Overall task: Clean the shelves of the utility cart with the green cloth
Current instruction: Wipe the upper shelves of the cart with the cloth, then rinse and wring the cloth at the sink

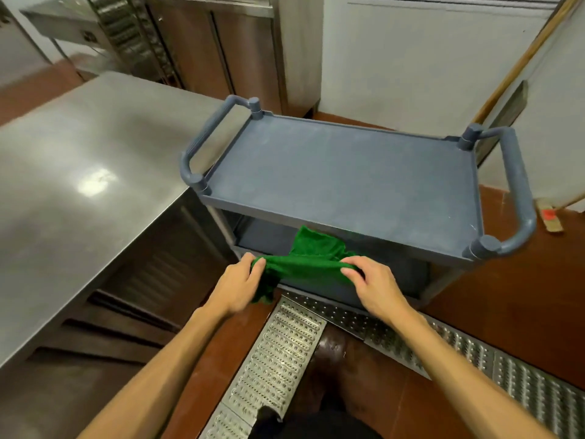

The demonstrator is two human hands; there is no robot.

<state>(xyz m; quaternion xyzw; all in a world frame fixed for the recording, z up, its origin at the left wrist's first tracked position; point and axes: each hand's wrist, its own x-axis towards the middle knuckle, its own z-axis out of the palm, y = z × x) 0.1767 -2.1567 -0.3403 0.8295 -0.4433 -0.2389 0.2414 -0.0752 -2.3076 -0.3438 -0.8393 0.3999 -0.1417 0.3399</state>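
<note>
Green cloth point(308, 264) btwn both hands

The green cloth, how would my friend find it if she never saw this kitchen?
Look for the grey utility cart beside the long steel counter. At its near edge, below the top shelf, the left hand and right hand stretch the green cloth between them. It is the only bright green, soft thing among grey plastic, steel and red-brown floor.

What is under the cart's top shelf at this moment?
Under the top shelf a lower shelf shows, with part of the green cloth over its near edge, held by the left hand and right hand. Most of it is hidden.
</note>
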